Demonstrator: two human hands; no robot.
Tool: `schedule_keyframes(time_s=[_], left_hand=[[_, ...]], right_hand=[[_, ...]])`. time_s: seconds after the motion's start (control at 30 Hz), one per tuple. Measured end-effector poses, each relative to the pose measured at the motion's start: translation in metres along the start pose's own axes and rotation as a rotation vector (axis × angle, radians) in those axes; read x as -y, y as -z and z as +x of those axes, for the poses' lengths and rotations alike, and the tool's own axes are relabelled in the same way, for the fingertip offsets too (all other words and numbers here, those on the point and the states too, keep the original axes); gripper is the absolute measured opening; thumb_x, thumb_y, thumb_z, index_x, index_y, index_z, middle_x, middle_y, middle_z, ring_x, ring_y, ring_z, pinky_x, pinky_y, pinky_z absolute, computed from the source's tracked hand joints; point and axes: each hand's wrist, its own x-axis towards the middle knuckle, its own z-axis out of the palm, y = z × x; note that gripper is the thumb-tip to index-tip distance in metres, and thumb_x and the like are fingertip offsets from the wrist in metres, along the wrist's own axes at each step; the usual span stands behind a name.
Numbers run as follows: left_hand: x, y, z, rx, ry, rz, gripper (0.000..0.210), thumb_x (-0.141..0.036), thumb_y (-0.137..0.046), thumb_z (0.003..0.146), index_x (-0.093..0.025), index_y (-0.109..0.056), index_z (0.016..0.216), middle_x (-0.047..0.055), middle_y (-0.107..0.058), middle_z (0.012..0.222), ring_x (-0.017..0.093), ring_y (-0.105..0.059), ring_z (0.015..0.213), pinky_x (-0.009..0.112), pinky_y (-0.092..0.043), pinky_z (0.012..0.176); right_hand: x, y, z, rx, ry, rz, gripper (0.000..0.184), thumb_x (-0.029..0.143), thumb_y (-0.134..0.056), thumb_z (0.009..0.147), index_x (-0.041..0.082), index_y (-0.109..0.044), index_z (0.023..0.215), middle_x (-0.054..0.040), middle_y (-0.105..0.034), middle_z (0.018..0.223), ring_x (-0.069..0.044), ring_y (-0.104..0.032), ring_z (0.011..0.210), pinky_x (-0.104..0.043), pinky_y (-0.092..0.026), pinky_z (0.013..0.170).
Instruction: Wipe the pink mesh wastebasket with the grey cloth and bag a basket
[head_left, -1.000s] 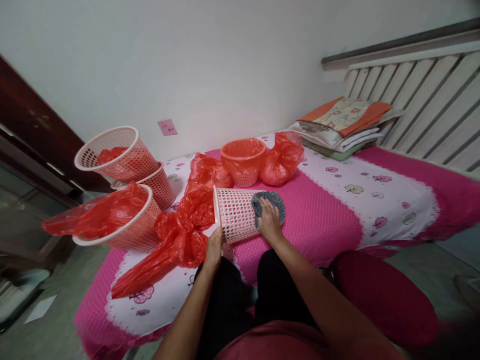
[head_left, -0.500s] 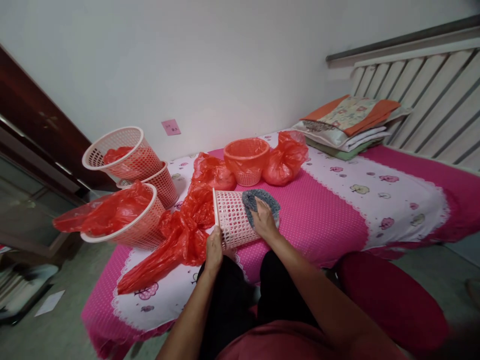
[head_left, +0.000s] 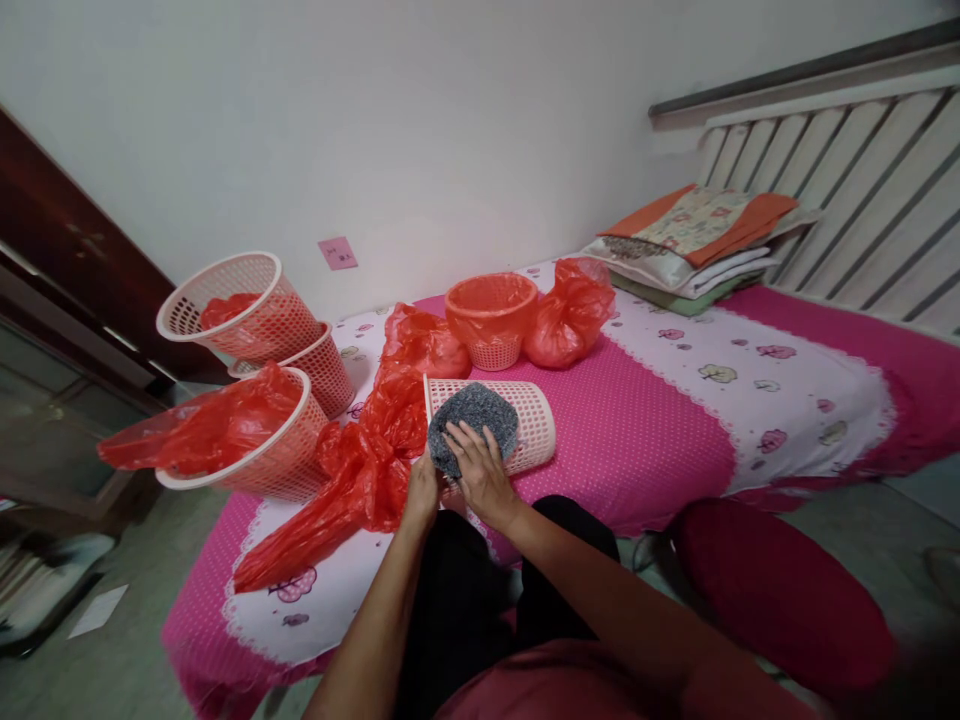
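Observation:
A pale pink plastic mesh basket (head_left: 534, 425) lies on its side on the bed in front of me, its mouth to the left. My left hand (head_left: 423, 487) is closed on the near part of its rim. A dark grey, fuzzy cloth (head_left: 474, 410) covers the rim end of the basket's side. My right hand (head_left: 480, 470) holds this cloth against the mesh, fingers extended over it. Just left of the basket lies a crumpled red plastic bag (head_left: 367, 470).
Behind stands a basket lined with red plastic (head_left: 491, 320), with a filled red bag (head_left: 570, 315) beside it. Several baskets (head_left: 292, 450) holding red bags are grouped at the left. Folded bedding (head_left: 697, 245) lies far right near the radiator (head_left: 840, 190). A dark red round stool (head_left: 780, 590) stands at right.
My right hand has slid the grey cloth leftward along the basket, from its base end to near the rim. My left hand stays on the rim.

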Motion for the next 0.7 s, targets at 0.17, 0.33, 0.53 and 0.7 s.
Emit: schedule_keyframes(time_s=[0.17, 0.33, 0.53, 0.7], left_hand=[[0.001, -0.003, 0.001, -0.041, 0.107, 0.025, 0.081, -0.095, -0.058, 0.078, -0.017, -0.077, 0.092, 0.011, -0.078, 0.08, 0.03, -0.075, 0.085, 0.041, -0.061, 0.076], [0.001, -0.003, 0.006, 0.011, 0.106, 0.018, 0.091, -0.1, -0.054, 0.075, -0.014, -0.078, 0.096, 0.016, -0.082, 0.091, 0.034, -0.077, 0.092, 0.045, -0.063, 0.082], [0.008, -0.003, 0.011, -0.02, 0.098, 0.034, 0.083, -0.093, -0.055, 0.083, -0.016, -0.083, 0.097, 0.017, -0.084, 0.101, 0.04, -0.077, 0.104, 0.052, -0.06, 0.099], [0.016, -0.002, 0.007, -0.02, 0.082, -0.017, 0.071, -0.079, -0.054, 0.094, -0.016, -0.084, 0.105, 0.018, -0.084, 0.107, 0.042, -0.074, 0.118, 0.053, -0.055, 0.108]], right_hand=[[-0.026, 0.008, -0.013, -0.004, -0.05, -0.123, 0.073, 0.0, -0.042, 0.093, 0.02, -0.044, 0.164, -0.01, -0.049, 0.169, -0.024, -0.033, 0.162, -0.056, -0.014, 0.134], [-0.06, 0.019, -0.015, -0.032, -0.212, -0.157, 0.077, 0.001, -0.046, 0.086, 0.019, -0.047, 0.161, -0.0118, -0.051, 0.168, -0.026, -0.036, 0.16, -0.059, -0.017, 0.133], [-0.091, 0.023, -0.019, -0.1, -0.396, -0.178, 0.076, 0.007, -0.048, 0.082, 0.013, -0.049, 0.158, -0.0176, -0.051, 0.166, -0.031, -0.039, 0.158, -0.062, -0.026, 0.129], [-0.096, 0.023, -0.023, -0.139, -0.434, -0.139, 0.074, 0.011, -0.048, 0.085, 0.014, -0.047, 0.159, -0.0183, -0.05, 0.166, -0.033, -0.039, 0.158, -0.064, -0.028, 0.128]])
